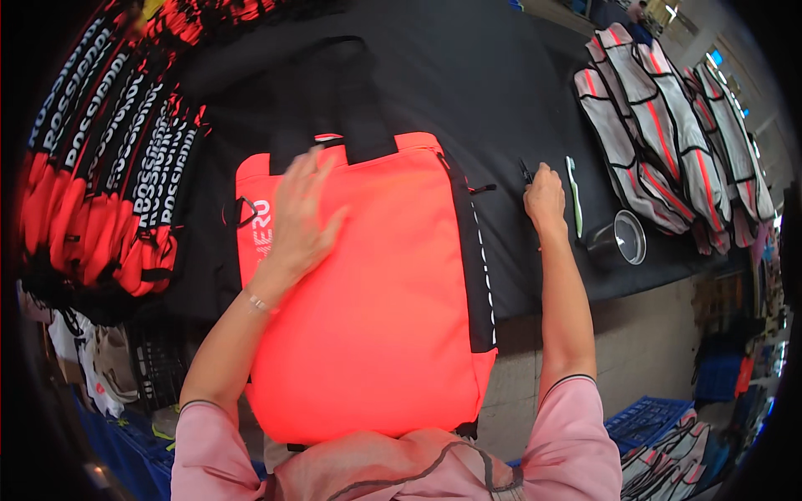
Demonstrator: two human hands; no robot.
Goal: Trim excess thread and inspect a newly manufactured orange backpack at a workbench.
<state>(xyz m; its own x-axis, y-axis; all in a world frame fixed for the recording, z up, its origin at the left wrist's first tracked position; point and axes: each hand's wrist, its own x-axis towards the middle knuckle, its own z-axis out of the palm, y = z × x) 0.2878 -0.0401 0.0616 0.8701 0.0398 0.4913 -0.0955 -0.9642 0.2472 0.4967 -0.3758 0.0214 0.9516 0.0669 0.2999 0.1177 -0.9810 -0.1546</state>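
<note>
A black-covered table (476, 75) stands over a pale floor (626, 334), with a bright light (671, 12) at upper right.

1. The red bag (368, 309) is made of matt, smooth-looking cloth; its black straps (368, 113) are seen as dull webbing.
2. The table (476, 75) is covered in matt black cloth, faintly creased.
3. The toothbrush (574, 196) is formed of smooth plastic.
4. A glossy rim is shown by the cup (618, 240); metal or plastic cannot be told.
5. The grey bags (660, 125) are sewn of soft, wrinkled cloth.
6. The blue crate (647, 415) is moulded in plastic.
</note>
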